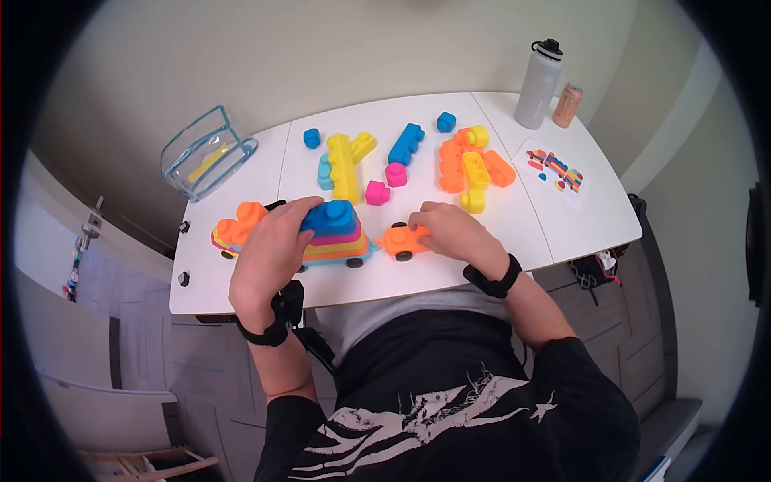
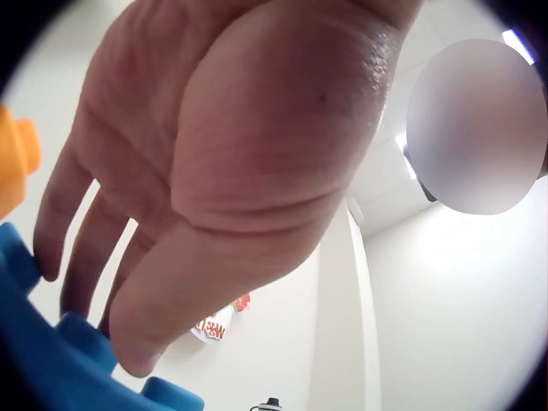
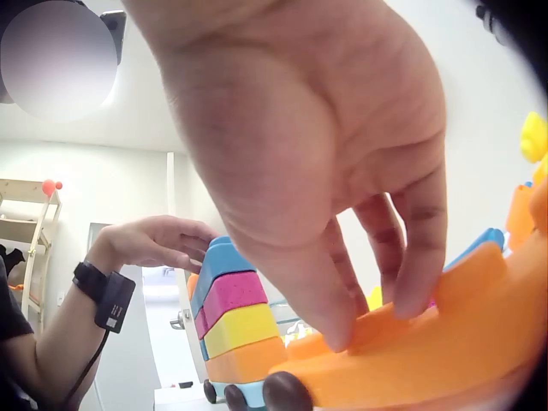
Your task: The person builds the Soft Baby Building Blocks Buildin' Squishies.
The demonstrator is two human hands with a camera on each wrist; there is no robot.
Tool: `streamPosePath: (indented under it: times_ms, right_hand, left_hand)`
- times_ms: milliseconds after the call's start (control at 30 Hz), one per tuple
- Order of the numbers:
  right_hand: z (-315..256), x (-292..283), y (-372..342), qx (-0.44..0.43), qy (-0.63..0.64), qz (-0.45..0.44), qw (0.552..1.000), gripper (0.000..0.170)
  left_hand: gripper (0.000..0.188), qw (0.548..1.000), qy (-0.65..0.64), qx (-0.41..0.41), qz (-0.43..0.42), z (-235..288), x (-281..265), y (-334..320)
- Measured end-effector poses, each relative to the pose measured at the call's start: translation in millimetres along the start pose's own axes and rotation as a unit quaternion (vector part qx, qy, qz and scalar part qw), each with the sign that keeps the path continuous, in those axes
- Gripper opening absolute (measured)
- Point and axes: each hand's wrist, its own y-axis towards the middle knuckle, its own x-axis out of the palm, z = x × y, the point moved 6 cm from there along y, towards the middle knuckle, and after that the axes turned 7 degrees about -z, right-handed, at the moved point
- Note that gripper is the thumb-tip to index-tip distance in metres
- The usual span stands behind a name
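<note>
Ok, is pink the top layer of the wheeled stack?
No, the blue block sits on top, with the pink block directly beneath.

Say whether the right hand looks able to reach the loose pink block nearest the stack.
Probably yes: bare tabletop lies between the right hand and that pink block, though the hand pinches the orange car.

Beyond the right fingers (image 1: 419,220), well to their right, a grey bottle (image 1: 538,92) and a pinkish-orange can (image 1: 569,105) stand upright on the surface (image 1: 586,221); left of the left fingers (image 1: 301,210), and beyond them, sits a teal-edged clear bag (image 1: 183,165).
</note>
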Motion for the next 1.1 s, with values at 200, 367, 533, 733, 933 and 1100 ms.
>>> streamPosePath:
  times_ms: [200, 367, 533, 733, 933, 1100]
  right_hand:
    - [1.0, 7.0, 7.8, 0.001, -0.018, -0.016, 1.0, 0.025]
    - [-2.2, 0.5, 6.3, 0.009, -0.026, -0.008, 1.0, 0.026]
    - [-5.1, 6.8, 8.7, -0.012, -0.002, -0.007, 1.0, 0.028]
    - [-10.4, -3.3, 5.3, -0.02, 0.008, 0.013, 1.0, 0.026]
    - [-4.1, 8.9, 10.1, 0.002, 0.002, 0.011, 1.0, 0.028]
    - [-4.2, 13.4, 10.5, -0.009, 0.0, 0.016, 1.0, 0.028]
  left_hand:
    - [0.047, 1.0, -0.001, -0.003, 0.005, -0.9, -1.5, -3.5]
    - [0.048, 1.0, 0.0, 0.002, 0.004, -3.4, -0.2, -4.0]
    - [0.049, 1.0, -0.001, 0.002, -0.006, 2.8, -2.0, -5.3]
    - [0.05, 1.0, -0.018, 0.005, -0.018, 2.2, 0.4, -4.9]
    - [0.048, 0.999, 0.0, 0.035, 0.008, 4.0, -1.7, -5.3]
    - [0.048, 0.999, -0.01, 0.031, -0.002, 5.6, -2.3, -4.7]
